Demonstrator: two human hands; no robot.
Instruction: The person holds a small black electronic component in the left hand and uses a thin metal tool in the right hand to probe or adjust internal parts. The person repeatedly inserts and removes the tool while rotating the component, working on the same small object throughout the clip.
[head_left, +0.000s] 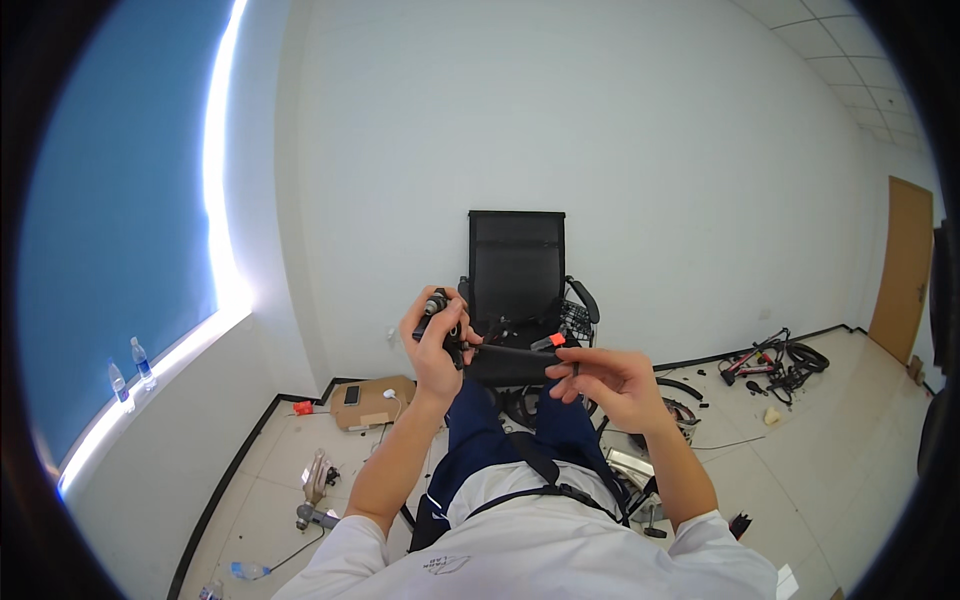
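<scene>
My left hand (436, 340) is closed around a black mechanical part with a silvery round end (436, 303), raised in front of the chair. To its right is my right hand (615, 388), its thumb and fingers drawn together in a pinch. A small dark bit shows at those fingertips, too small to name. Behind both hands stands a black office chair (518, 265) with a mesh back. Its seat (515, 367) shows between my hands and carries several small dark parts and an orange-red piece (558, 341).
Left on the floor are a cardboard box (372, 404) with a phone on it, metal bicycle parts (318, 478) and a plastic bottle (250, 571). More bicycle parts and a tyre (805, 360) lie by the right wall. Two bottles (141, 362) stand on the window sill.
</scene>
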